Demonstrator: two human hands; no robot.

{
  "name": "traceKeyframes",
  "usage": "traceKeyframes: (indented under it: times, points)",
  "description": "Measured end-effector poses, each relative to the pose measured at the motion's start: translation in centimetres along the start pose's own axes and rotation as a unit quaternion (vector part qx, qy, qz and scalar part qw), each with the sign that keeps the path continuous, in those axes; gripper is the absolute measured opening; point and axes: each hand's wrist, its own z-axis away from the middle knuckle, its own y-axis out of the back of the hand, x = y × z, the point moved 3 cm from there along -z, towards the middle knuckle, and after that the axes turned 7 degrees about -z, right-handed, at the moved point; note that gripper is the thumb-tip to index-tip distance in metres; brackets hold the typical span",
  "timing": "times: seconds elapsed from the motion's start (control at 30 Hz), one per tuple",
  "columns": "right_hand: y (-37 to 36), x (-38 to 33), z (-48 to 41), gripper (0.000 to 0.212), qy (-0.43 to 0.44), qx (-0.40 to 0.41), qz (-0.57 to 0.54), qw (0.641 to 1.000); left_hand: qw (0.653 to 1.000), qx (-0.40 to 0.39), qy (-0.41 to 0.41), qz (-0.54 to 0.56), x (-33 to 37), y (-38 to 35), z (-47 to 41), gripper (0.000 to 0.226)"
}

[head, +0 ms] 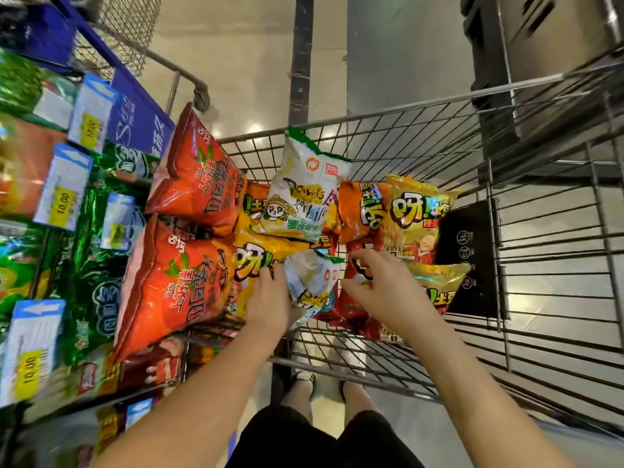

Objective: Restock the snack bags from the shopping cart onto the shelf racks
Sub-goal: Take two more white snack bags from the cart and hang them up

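Well, the shopping cart (439, 99) fills the frame from the centre out to 3 o'clock. The shelf racks (135, 113), with green bags and price tags, run down the 9 o'clock side just beside it. Two big red-orange bags (199, 184) stand along the cart's 9 o'clock edge; whether they sit in the cart or hang on the rack cannot be told. Yellow bags (418, 214) lie across the basket toward 2 o'clock, a far white bag (304, 194) rests on the pile at 12 o'clock, and a small red bag (354, 305) lies just right of centre.

The left hand (270, 295) grips the near white bag (310, 282) by its 9 o'clock edge, fingers curled round it. The right hand (385, 288) reaches over the small red bag with fingers bent. It is blurred, so whether it has closed on anything cannot be told.

The step in hand looks like picking stock out of the cart, and many bags are left. To do it well:

- Take each bag by a seam or top corner, not the puffed middle, so the contents are not crushed.
- Lift the white bag straight up so it does not drag the yellow bags beneath it.
- Swing toward 9 o'clock over the rim, keeping the foil off the wires.
- Match each bag to its own facing on the rack.
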Motion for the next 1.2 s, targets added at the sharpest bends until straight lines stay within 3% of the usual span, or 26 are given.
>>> traceKeyframes:
  times: [0.13, 0.43, 0.77, 0.87, 1.0, 1.2]
  points:
    - [-0.2, 0.2, -0.1, 0.056, -0.001, -0.001, -0.001, 1.000, 0.999, 0.007, -0.016, 0.039, -0.2, 0.0, 0.0, 0.084]
    - [1.5, 0.9, -1.5, 0.051, -0.003, 0.020, -0.025, 0.999, 0.981, -0.007, -0.054, 0.188, -2.7, 1.5, 1.1, 0.058]
    - [4.1, 1.3, -6.7, 0.044, -0.035, 0.042, -0.106, 0.993, 0.932, 0.013, -0.059, 0.358, -5.2, 8.7, 3.6, 0.068]
    - [3.3, 1.2, -8.8, 0.056, -0.068, 0.021, -0.162, 0.984, 0.908, 0.016, -0.046, 0.415, -5.9, 10.4, 4.1, 0.059]
    - [0.8, 0.8, -12.0, 0.090, -0.093, -0.061, -0.211, 0.971, 0.885, 0.013, -0.029, 0.464, -6.5, 12.2, 4.8, 0.059]
    - [-2.6, 0.3, -15.9, 0.112, -0.111, -0.114, -0.308, 0.938, 0.869, 0.002, -0.009, 0.494, -7.2, 12.8, 5.2, 0.028]
